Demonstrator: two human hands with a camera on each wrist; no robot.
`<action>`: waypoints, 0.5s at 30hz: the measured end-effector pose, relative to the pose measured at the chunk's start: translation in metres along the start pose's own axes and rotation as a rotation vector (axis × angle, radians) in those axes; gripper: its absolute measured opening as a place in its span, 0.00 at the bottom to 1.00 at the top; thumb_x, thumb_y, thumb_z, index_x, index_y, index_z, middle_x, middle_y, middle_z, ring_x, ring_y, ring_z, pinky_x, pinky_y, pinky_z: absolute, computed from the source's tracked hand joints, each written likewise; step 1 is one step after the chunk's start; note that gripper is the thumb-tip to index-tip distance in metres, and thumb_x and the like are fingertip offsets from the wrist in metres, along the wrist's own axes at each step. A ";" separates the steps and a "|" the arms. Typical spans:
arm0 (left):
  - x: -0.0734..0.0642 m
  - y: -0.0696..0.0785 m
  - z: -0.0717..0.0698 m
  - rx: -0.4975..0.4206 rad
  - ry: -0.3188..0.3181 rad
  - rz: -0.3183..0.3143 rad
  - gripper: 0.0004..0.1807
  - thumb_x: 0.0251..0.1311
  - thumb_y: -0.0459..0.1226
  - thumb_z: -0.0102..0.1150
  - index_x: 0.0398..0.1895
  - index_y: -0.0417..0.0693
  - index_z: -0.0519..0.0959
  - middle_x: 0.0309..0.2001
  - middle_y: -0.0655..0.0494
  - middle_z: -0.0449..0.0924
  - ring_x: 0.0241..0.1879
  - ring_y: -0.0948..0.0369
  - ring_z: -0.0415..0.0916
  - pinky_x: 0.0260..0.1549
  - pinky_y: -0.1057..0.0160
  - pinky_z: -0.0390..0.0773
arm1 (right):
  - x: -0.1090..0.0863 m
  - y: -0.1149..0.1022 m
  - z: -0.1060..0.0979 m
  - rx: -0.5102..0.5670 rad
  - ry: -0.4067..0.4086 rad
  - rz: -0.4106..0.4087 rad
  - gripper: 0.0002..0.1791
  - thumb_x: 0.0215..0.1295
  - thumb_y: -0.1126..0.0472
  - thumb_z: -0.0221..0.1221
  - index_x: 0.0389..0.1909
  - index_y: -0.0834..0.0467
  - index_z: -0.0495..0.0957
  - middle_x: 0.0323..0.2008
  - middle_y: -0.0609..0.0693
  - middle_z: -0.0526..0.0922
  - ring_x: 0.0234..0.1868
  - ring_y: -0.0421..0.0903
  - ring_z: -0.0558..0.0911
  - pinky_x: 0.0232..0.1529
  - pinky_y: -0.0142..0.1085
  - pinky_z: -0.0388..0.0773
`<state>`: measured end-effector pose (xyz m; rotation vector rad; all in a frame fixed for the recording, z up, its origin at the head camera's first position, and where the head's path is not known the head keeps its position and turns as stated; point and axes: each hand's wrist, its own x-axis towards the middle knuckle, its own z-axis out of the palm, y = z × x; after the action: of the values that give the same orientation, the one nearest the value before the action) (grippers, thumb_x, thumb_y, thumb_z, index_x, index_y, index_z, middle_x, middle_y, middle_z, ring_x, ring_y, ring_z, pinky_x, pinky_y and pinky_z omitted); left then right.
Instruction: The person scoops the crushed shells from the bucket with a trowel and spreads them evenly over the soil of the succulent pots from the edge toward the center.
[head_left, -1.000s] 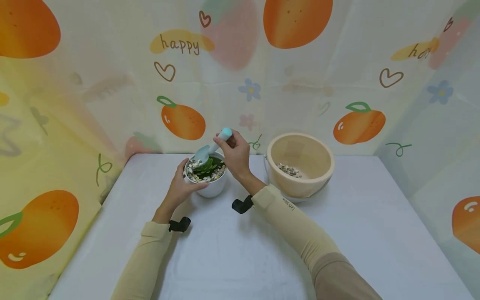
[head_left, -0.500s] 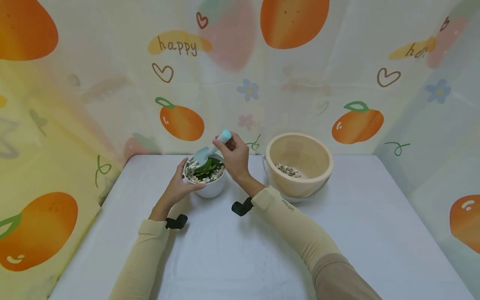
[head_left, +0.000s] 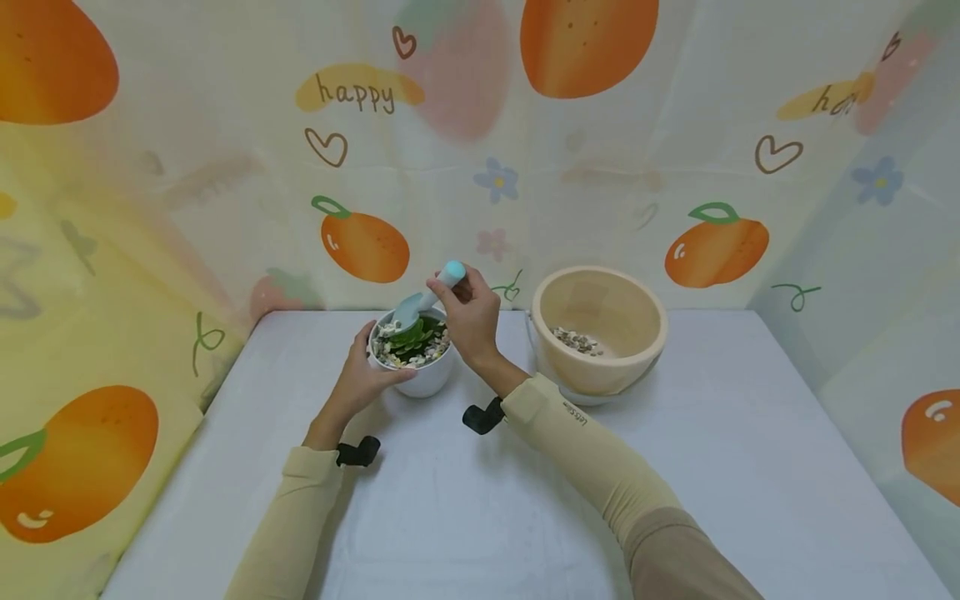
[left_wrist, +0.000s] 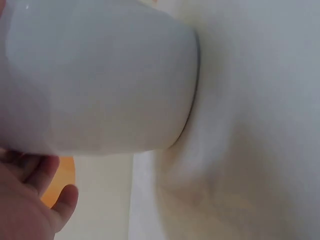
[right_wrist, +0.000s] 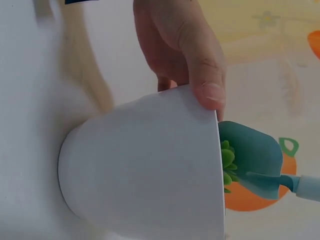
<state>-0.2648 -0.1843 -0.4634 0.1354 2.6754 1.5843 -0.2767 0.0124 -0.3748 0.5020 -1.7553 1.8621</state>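
A white flowerpot (head_left: 423,383) stands on the table, holding a green succulent (head_left: 411,340) ringed by small mixed pebbles (head_left: 412,362). My left hand (head_left: 360,375) grips the pot from its left side, thumb along the near rim and fingers around the far side. In the left wrist view, fingers of this hand (left_wrist: 25,205) show beside the pot wall. Above the pot, my right hand (head_left: 472,317) pinches the handle of a light blue trowel (head_left: 409,308). Its blade points down over the succulent, its tip near the pebbles at the far left rim. The right hand's fingers are partly hidden.
A large beige bucket (head_left: 600,375) with a heap of pebbles (head_left: 577,340) in it stands to the right, close to the right forearm. A white cloth covers the table (head_left: 480,517). A printed curtain (head_left: 450,167) rises behind the table and at both sides.
The trowel blade has shifted slightly to the right and changed its tilt over the pot. Both hands keep their hold; the pot stays where it was.
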 end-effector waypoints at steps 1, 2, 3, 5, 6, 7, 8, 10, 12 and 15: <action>0.000 0.000 -0.001 0.006 -0.009 -0.006 0.64 0.48 0.49 0.75 0.78 0.45 0.38 0.76 0.41 0.45 0.76 0.42 0.44 0.70 0.35 0.50 | -0.001 -0.004 0.000 0.000 -0.004 0.000 0.14 0.61 0.70 0.63 0.46 0.71 0.77 0.42 0.68 0.84 0.45 0.60 0.85 0.49 0.39 0.83; 0.000 0.000 -0.003 0.011 -0.020 -0.011 0.65 0.48 0.49 0.75 0.78 0.46 0.37 0.77 0.40 0.43 0.76 0.41 0.42 0.70 0.34 0.50 | -0.002 -0.008 -0.001 0.001 -0.010 0.000 0.14 0.61 0.71 0.63 0.46 0.72 0.76 0.42 0.69 0.84 0.44 0.61 0.85 0.49 0.39 0.83; 0.000 -0.001 -0.004 0.013 -0.030 -0.016 0.65 0.48 0.49 0.74 0.78 0.46 0.37 0.77 0.41 0.42 0.76 0.40 0.42 0.70 0.34 0.49 | -0.002 -0.013 -0.001 -0.002 -0.015 -0.001 0.13 0.61 0.71 0.63 0.46 0.73 0.76 0.42 0.69 0.84 0.44 0.61 0.85 0.49 0.39 0.83; 0.002 -0.002 -0.006 0.014 -0.051 -0.022 0.66 0.48 0.49 0.74 0.78 0.48 0.35 0.78 0.41 0.40 0.76 0.39 0.41 0.69 0.34 0.50 | -0.004 -0.021 -0.002 -0.004 -0.026 0.000 0.13 0.61 0.72 0.63 0.45 0.73 0.76 0.41 0.70 0.84 0.44 0.61 0.85 0.49 0.39 0.83; 0.003 -0.002 -0.007 0.011 -0.057 -0.027 0.66 0.48 0.49 0.74 0.79 0.49 0.35 0.78 0.42 0.39 0.76 0.39 0.41 0.69 0.34 0.51 | -0.005 -0.023 -0.002 -0.004 -0.030 -0.001 0.13 0.61 0.72 0.63 0.45 0.74 0.76 0.41 0.69 0.84 0.44 0.62 0.85 0.48 0.39 0.83; 0.003 -0.003 -0.007 0.005 -0.063 -0.027 0.66 0.48 0.49 0.74 0.79 0.50 0.34 0.78 0.42 0.39 0.76 0.39 0.42 0.69 0.34 0.51 | -0.005 -0.024 -0.002 -0.003 -0.035 -0.004 0.13 0.61 0.72 0.63 0.45 0.74 0.76 0.41 0.69 0.84 0.44 0.62 0.85 0.49 0.39 0.83; 0.004 -0.003 -0.007 -0.003 -0.064 -0.025 0.66 0.48 0.48 0.74 0.79 0.50 0.34 0.78 0.42 0.40 0.76 0.40 0.43 0.69 0.35 0.51 | -0.005 -0.025 -0.002 -0.003 -0.038 -0.006 0.13 0.60 0.72 0.63 0.45 0.74 0.76 0.41 0.70 0.84 0.44 0.62 0.85 0.49 0.39 0.83; 0.005 -0.004 -0.005 -0.022 -0.054 -0.017 0.65 0.48 0.47 0.74 0.78 0.50 0.36 0.78 0.43 0.42 0.75 0.41 0.45 0.70 0.36 0.52 | -0.005 -0.026 -0.002 -0.003 -0.047 -0.014 0.13 0.60 0.73 0.63 0.45 0.74 0.76 0.41 0.70 0.84 0.44 0.62 0.85 0.49 0.40 0.83; 0.005 -0.004 -0.002 -0.038 -0.030 -0.005 0.63 0.48 0.45 0.75 0.78 0.48 0.38 0.77 0.42 0.45 0.75 0.43 0.47 0.70 0.37 0.53 | -0.005 -0.026 -0.003 -0.005 -0.059 -0.028 0.13 0.60 0.73 0.63 0.45 0.75 0.76 0.40 0.70 0.84 0.44 0.62 0.85 0.49 0.41 0.83; 0.003 -0.001 0.004 -0.020 0.011 0.005 0.63 0.47 0.46 0.76 0.77 0.46 0.41 0.74 0.41 0.49 0.73 0.44 0.51 0.70 0.38 0.54 | -0.004 -0.025 -0.003 -0.015 -0.070 -0.054 0.14 0.60 0.73 0.63 0.45 0.75 0.76 0.40 0.70 0.84 0.43 0.61 0.86 0.48 0.43 0.83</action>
<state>-0.2671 -0.1811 -0.4656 0.1340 2.6683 1.6174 -0.2575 0.0152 -0.3574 0.6094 -1.7818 1.8134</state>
